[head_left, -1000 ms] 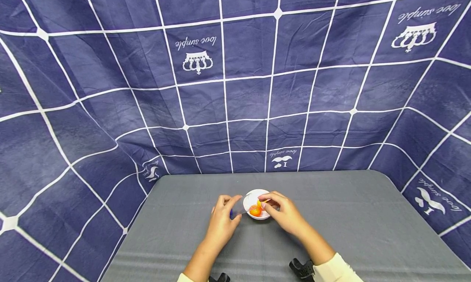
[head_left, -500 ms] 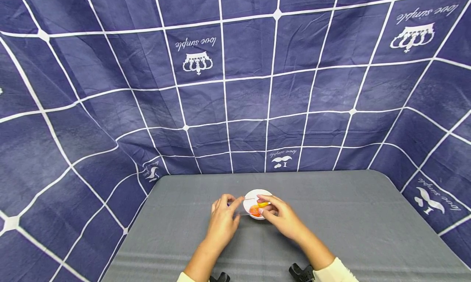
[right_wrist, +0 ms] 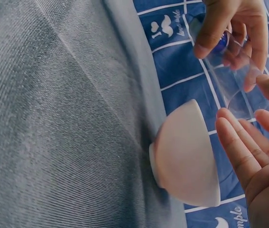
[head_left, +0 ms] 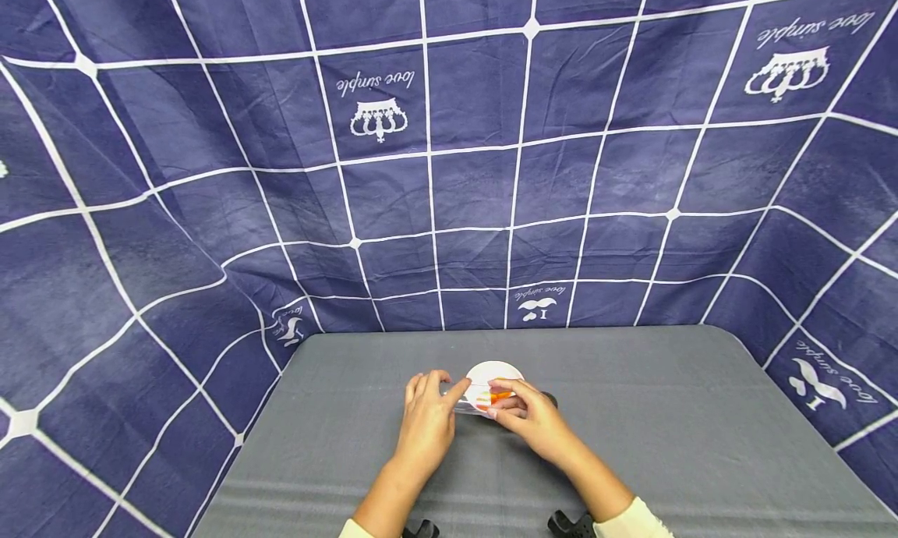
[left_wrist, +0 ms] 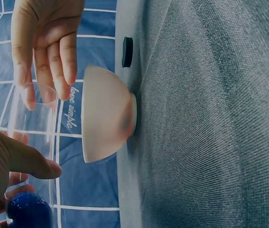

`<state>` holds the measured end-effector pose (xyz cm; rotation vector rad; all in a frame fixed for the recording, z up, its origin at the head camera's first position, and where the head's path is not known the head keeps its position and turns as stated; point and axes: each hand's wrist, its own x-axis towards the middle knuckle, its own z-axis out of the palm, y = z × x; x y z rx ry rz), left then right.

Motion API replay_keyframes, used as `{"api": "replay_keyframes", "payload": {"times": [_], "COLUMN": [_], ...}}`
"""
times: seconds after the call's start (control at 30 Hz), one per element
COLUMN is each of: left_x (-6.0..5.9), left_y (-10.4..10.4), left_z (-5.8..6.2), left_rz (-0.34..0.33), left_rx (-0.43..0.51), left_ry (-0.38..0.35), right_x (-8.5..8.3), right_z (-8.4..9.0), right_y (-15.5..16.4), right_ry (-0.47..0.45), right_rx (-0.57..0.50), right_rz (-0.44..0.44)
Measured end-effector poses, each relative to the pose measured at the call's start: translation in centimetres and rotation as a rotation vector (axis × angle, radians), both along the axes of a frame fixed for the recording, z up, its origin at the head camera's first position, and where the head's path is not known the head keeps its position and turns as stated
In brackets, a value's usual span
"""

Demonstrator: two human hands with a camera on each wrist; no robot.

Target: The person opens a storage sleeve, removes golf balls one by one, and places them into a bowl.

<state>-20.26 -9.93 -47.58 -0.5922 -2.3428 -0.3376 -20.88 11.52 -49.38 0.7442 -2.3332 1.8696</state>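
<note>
My left hand (head_left: 428,421) grips a clear plastic cup (left_wrist: 34,118) lying sideways above the bowl. A blue ball (left_wrist: 29,211) shows at the cup's left end, also through the plastic in the right wrist view. My right hand (head_left: 536,421) has its thumb and fingertips around the cup's other end, fingers fairly straight. Below stands a white bowl (left_wrist: 106,114), upright on the table. Orange pieces (head_left: 500,395) show in or over the bowl between my hands, partly covered by fingers and seen through the cup; their kind is unclear here.
A small black disc (left_wrist: 127,52) lies on the grey cloth-covered table (head_left: 666,413) beside the bowl, mostly behind my right hand in the head view. A blue curtain (head_left: 477,195) with white lines hangs behind. Black wrist straps (head_left: 571,525) show at the bottom.
My right hand held a yellow-orange piece over the bowl; now its fingers are at the cup's end. My left hand has brought the cup slightly right, over the bowl. The black disc has come into view.
</note>
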Motion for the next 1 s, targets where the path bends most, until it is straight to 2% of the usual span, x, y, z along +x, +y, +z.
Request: {"api": "replay_keyframes", "payload": {"times": [0.2,0.43,0.7,1.0], "left_x": [0.09,0.14,0.08,0.13], "left_y": [0.11,0.29,0.33,0.36], "left_z": [0.06,0.36,0.23,0.12], "left_rz": [0.006,0.007,-0.002,-0.013], "left_rx": [-0.018,-0.059,-0.057,-0.030], "left_ry": [-0.018,-0.004,0.001,0.000], "right_x": [0.06,0.06,0.01,0.08], "right_z": [-0.34,-0.48,-0.86,-0.77], "right_y": [0.08,0.12,0.20,0.43], "right_ry": [-0.055,-0.115,-0.082,-0.092], "right_rx": [-0.033,-0.062,-0.085,-0.076], "right_rz": [0.019,0.023,0.035,0.035]}}
